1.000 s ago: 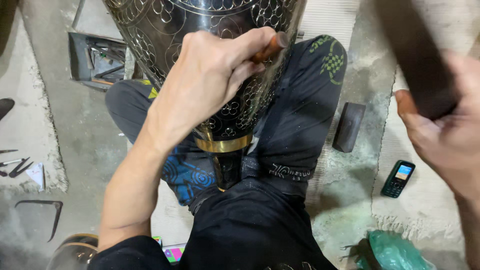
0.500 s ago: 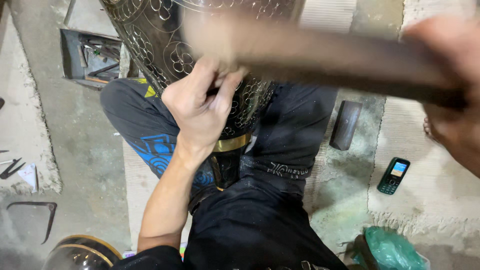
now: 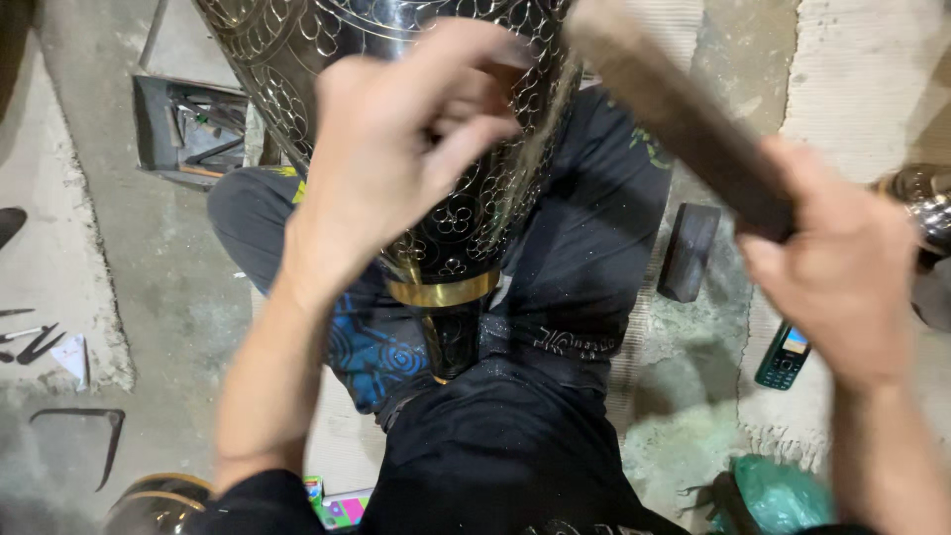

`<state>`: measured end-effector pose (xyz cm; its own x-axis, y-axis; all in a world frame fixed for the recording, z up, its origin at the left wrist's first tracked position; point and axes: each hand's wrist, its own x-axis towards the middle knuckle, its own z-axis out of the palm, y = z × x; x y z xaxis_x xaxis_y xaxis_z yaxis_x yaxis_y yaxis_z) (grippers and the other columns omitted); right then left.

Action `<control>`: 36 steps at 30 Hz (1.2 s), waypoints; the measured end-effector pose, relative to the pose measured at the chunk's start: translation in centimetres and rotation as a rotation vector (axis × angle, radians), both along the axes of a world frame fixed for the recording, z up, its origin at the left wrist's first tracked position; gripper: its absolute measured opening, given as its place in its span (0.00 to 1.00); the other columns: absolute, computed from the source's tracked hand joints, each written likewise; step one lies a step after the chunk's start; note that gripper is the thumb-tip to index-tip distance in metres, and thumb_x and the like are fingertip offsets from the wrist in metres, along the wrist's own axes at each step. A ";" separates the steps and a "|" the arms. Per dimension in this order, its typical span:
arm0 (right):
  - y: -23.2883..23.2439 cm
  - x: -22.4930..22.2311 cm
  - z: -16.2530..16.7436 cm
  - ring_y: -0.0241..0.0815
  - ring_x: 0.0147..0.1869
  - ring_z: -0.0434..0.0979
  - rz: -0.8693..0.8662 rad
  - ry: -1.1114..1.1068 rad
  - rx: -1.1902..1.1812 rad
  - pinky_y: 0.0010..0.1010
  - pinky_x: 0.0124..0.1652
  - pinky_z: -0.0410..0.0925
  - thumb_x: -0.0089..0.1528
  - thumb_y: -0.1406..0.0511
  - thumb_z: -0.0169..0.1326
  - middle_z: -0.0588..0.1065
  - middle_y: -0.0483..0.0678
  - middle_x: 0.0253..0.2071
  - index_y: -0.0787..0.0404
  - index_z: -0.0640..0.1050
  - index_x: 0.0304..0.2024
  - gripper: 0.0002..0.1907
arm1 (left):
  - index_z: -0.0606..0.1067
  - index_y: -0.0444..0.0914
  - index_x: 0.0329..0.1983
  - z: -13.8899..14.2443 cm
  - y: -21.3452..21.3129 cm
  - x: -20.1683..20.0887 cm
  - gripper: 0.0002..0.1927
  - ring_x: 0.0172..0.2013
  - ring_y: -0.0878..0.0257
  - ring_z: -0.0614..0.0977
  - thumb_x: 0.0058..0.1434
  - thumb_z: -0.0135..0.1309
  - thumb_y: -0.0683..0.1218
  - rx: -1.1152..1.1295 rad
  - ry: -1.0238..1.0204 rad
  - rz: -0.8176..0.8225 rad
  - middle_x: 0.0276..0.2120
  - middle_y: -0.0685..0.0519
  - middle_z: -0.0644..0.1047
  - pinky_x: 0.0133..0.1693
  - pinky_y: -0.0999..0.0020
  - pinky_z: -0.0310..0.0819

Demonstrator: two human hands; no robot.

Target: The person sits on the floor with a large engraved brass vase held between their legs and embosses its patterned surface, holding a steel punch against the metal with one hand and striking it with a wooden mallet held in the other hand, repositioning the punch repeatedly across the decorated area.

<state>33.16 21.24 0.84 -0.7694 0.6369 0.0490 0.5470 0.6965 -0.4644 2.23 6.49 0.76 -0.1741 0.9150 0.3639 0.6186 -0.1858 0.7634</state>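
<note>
Engraved metal vase (image 3: 446, 213) lies across the lap; left hand (image 3: 396, 149) pinches a thin chisel (image 3: 530, 149) against it, right hand (image 3: 842, 277) clenched round a raised wooden mallet (image 3: 684, 119). Chasing underway; next strike needs a steady, square blow.

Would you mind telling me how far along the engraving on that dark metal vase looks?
Done: scroll and flower patterns cover the visible side of the dark engraved metal vase down to its brass band. In hand: the left hand pinches something small against the vase, and the right hand grips a dark wooden bar. Left: cannot tell; other sides are hidden.
</note>
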 end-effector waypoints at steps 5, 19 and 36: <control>-4.3 -1.0 -8.3 0.61 0.43 0.80 -0.198 0.001 -0.104 0.46 0.42 0.72 0.52 0.69 0.65 0.79 0.59 0.42 0.56 0.75 0.63 0.34 | 0.78 0.37 0.53 0.9 5.9 -2.0 0.23 0.32 0.49 0.84 0.55 0.70 0.40 -0.162 0.251 -0.514 0.31 0.45 0.81 0.35 0.58 0.76; -9.0 1.2 -11.0 0.32 0.39 0.77 -0.454 0.355 -0.395 0.26 0.43 0.71 0.64 0.70 0.65 0.77 0.47 0.34 0.65 0.74 0.49 0.15 | 0.81 0.43 0.55 1.8 8.8 -0.9 0.24 0.35 0.48 0.85 0.52 0.65 0.39 -0.415 0.400 -0.678 0.36 0.44 0.83 0.35 0.57 0.78; -10.5 1.3 -11.3 0.36 0.36 0.74 -0.485 0.241 -0.454 0.31 0.39 0.69 0.64 0.69 0.65 0.77 0.46 0.33 0.64 0.77 0.48 0.12 | 0.81 0.43 0.51 2.2 8.1 -1.1 0.22 0.33 0.52 0.86 0.52 0.65 0.38 -0.457 0.329 -0.653 0.34 0.45 0.83 0.33 0.58 0.78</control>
<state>34.51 10.71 -10.44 -0.3947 0.9031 -0.1694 0.5923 0.1092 -0.7983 1.14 14.64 2.98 0.4876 0.8642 -0.1245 0.6975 -0.2998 0.6509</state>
